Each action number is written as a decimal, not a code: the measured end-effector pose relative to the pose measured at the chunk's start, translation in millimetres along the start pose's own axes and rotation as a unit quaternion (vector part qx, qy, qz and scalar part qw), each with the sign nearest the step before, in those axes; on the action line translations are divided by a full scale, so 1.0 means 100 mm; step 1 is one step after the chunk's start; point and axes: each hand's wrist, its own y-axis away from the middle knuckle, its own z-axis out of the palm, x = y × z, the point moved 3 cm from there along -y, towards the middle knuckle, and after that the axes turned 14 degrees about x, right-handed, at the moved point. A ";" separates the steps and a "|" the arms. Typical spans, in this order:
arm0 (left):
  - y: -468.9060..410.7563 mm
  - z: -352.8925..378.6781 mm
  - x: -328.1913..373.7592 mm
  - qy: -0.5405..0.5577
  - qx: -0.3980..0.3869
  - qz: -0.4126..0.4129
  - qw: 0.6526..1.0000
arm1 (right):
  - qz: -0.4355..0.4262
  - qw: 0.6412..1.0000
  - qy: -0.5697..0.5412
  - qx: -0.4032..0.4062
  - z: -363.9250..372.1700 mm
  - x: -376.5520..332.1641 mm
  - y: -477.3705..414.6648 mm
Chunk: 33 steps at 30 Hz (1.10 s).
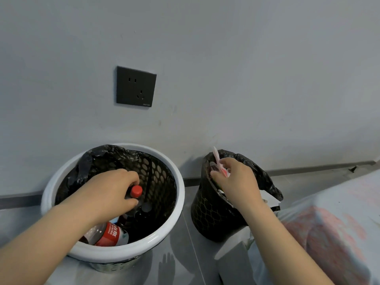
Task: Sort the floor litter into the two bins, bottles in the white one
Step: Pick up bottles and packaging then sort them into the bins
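The white bin [174, 219] with a black liner stands at the lower left. My left hand [111, 192] is over its mouth and grips the neck of a dark bottle with a red cap [136, 191]. A clear bottle with a red label [109, 233] lies inside the bin. To the right stands the smaller black bin [207, 214] with a black liner. Above its opening my right hand [236, 179] pinches a pink and white wrapper [218, 161] that sticks up over the rim.
A grey wall with a black socket [135, 86] rises behind both bins. A bed with a pink-patterned cover [329, 223] fills the lower right. White flat pieces [269, 199] lie beside the black bin. The floor is grey tile.
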 end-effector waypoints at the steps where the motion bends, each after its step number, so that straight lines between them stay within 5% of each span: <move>1: 0.00 -0.06 -0.01 0.005 -0.007 -0.004 1.000 | -0.026 0.999 -0.003 -0.020 -0.03 -0.12 0.03; 8: 0.01 -0.61 -0.25 0.015 -0.003 -0.027 0.999 | -0.199 0.966 0.002 -0.162 -0.22 -1.10 0.01; 14: -0.14 -1.77 -0.40 -0.004 -0.038 -0.090 0.995 | -0.243 0.942 0.003 -0.232 -0.82 -2.00 -0.41; 27: -0.34 -5.13 0.40 0.010 -0.025 -0.179 0.984 | -0.325 0.908 0.016 -0.263 -3.54 -3.80 -1.38; 33: -0.18 -6.83 0.91 0.010 0.053 -0.228 0.972 | -0.372 0.897 -0.001 -0.239 -4.92 -4.60 -1.61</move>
